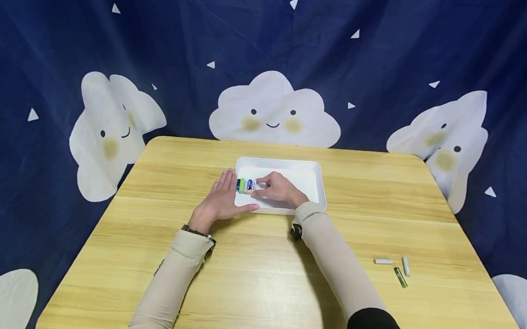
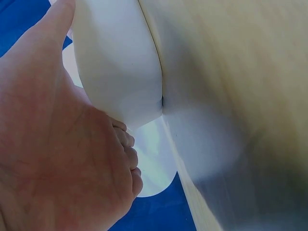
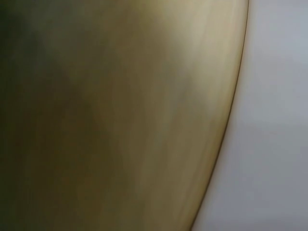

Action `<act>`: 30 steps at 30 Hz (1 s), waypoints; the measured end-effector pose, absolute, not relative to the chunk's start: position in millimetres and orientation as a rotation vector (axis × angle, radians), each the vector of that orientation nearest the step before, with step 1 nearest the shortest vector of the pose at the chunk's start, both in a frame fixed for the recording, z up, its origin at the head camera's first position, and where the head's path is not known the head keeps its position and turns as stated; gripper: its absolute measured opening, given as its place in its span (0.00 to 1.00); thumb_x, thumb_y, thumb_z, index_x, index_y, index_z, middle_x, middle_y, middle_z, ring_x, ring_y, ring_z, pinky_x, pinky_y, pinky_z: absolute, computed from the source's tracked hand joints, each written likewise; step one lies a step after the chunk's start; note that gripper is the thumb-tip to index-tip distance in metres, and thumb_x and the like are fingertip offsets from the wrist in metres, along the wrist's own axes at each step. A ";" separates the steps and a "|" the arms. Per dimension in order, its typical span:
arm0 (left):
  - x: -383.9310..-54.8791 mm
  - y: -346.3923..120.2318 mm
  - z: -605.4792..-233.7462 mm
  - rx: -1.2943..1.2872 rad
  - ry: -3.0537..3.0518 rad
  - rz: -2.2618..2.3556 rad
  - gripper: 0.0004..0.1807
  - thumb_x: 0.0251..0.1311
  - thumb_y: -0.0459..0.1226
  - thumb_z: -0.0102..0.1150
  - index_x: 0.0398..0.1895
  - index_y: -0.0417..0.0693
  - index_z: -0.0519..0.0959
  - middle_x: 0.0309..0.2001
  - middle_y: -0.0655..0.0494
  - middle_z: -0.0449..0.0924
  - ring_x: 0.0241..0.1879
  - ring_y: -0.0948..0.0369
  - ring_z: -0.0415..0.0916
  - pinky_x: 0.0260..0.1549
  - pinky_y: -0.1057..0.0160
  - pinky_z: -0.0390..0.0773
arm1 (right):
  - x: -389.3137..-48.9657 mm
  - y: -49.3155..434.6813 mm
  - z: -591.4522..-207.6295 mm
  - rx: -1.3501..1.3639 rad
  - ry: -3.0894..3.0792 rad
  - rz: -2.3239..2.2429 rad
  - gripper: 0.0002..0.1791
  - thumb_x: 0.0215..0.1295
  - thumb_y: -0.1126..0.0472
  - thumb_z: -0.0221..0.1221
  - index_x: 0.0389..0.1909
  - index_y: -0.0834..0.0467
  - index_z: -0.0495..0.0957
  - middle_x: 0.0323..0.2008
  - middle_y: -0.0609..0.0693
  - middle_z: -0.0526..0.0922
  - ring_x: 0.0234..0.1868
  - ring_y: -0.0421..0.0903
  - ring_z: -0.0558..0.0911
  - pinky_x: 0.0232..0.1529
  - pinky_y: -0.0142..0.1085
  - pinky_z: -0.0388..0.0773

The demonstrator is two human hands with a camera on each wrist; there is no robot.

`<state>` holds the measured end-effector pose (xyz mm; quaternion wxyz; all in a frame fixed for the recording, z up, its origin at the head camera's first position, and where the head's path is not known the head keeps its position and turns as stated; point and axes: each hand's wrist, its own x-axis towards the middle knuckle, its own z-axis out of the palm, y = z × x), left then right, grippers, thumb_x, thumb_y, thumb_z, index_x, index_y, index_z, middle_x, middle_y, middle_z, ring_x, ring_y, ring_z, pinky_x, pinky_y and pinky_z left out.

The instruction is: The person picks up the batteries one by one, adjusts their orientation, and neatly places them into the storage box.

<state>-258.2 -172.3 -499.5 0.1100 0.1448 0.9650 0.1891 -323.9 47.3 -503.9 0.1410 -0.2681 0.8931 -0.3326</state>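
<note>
White tray (image 1: 310, 180), head view: set on the wooden table (image 1: 254, 296); bare floor seen mainly toward its right end.
Battery row (image 1: 245, 185), head view: lined side by side inside the tray at its left end; dark-blue, green, pale and blue-yellow casings made out.
Right hand (image 1: 280, 188), head view: held over the tray; a pale battery (image 1: 255, 186) at the row's right end apparently pinched lengthwise between thumb and forefinger.
Left hand (image 1: 222, 200), head view: kept flat, fingers straight and together, by the left wall; thumb spread along the near rim.
Loose batteries (image 1: 405, 266), head view: two white, one dark green, scattered right on the wood.
Battery handling: judged light, rigid, smooth, apt to roll; best taken by both ends, since the sides are crowded by neighbours.
Tray wall, left wrist view: palm and thumb seen beside it; batteries hidden.
Blurred wood, right wrist view: bordered by a pale surface, probably tray; no hand shown, grip not tellable from here.
</note>
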 end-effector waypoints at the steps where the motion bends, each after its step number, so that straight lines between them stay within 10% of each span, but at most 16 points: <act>1: -258.2 -171.8 -499.5 0.427 2.834 0.557 0.72 0.57 0.76 0.52 0.82 0.35 0.30 0.84 0.37 0.25 0.85 0.45 0.24 0.83 0.41 0.40 | -323.6 48.0 -503.7 -0.773 2.578 -0.958 0.31 0.63 0.49 0.71 0.63 0.60 0.81 0.18 0.41 0.77 0.16 0.34 0.60 0.20 0.26 0.60; 6: -255.5 -168.7 -495.7 0.427 2.830 0.552 0.72 0.57 0.76 0.51 0.82 0.34 0.31 0.84 0.37 0.26 0.85 0.44 0.25 0.83 0.41 0.39 | -321.7 51.4 -502.3 -0.776 2.580 -0.947 0.36 0.63 0.49 0.71 0.68 0.62 0.76 0.15 0.41 0.66 0.17 0.35 0.61 0.21 0.27 0.61; 30: -257.4 -166.4 -498.6 0.398 2.836 0.527 0.75 0.53 0.81 0.48 0.83 0.34 0.32 0.84 0.36 0.25 0.85 0.43 0.24 0.82 0.39 0.39 | -293.1 67.9 -450.6 -0.760 2.699 -1.113 0.23 0.73 0.54 0.62 0.61 0.64 0.82 0.23 0.49 0.79 0.22 0.39 0.71 0.24 0.30 0.67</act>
